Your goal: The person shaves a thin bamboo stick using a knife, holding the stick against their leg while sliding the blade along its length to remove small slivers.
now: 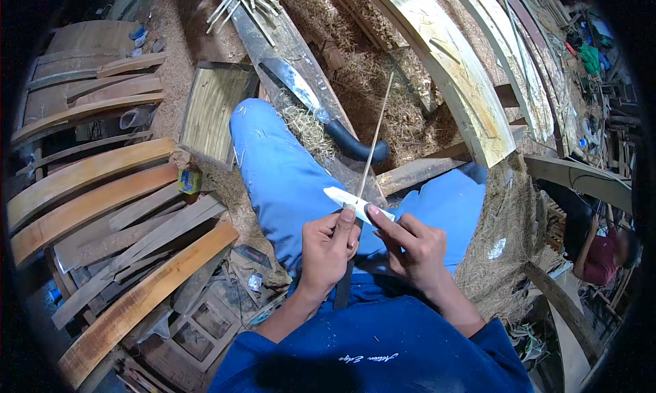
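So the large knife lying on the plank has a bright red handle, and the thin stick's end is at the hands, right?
Not quite: in the head view, the large knife has a black handle, not red. The rest holds, with the thin stick at the left hand and right hand.

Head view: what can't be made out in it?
In the head view:
Thin, straight tan stick: lower end hidden around left hand and white, pointed flat piece.
Pale, thin wooden strips: some ends cut off by top edge.
Person in dark red shirt: handwork too small, dim.
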`<state>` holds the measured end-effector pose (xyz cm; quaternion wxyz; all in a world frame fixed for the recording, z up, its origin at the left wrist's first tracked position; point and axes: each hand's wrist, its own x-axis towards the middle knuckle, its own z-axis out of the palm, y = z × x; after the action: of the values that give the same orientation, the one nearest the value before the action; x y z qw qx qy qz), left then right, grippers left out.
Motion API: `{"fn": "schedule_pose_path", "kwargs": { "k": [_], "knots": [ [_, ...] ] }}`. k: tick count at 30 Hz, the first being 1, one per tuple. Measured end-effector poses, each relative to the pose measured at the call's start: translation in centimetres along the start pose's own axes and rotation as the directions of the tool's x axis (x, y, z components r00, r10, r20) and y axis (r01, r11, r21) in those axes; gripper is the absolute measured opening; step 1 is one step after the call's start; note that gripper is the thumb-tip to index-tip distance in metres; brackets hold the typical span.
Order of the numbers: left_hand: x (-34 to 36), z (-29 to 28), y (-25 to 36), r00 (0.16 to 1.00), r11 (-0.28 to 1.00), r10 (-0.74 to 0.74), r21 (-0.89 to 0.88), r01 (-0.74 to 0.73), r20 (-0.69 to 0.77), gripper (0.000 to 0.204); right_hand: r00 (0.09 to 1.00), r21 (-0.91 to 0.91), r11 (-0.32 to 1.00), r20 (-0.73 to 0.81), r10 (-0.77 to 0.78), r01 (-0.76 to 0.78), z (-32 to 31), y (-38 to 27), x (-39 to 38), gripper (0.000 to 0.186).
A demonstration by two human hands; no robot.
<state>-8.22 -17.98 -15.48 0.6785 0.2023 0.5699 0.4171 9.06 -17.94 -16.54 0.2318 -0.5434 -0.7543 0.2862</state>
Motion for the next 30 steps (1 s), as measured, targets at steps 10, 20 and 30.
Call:
{"fn": "schedule_pose_path", "kwargs": {
  "k": [10, 20, 30],
  "knots": [
    [0.4, 1.0, 1.4, 0.988, 0.984, -0.124, 0.115, 0.135, -0.097, 0.055, 0.999, 0.07, 0.997, 0.031, 0.032, -0.034, -0.3, 0.5, 0.2, 0.052],
    [0.4, 0.0, 0.3, 0.997, 0.941, 0.063, 0.335, -0.044, -0.044, 0.057, 1.0, 0.014, 1.0, -0.011, 0.021, -0.021, -0.5, 0.5, 0.4, 0.053],
    [0.9, 0.7, -0.9, 0.99, 0.934, 0.047, 0.356, 0.004, -0.135, 0.061, 0.985, -0.006, 0.996, -0.153, 0.085, -0.087, -1.3, 1.1, 1.9, 0.059]
  ]
}}
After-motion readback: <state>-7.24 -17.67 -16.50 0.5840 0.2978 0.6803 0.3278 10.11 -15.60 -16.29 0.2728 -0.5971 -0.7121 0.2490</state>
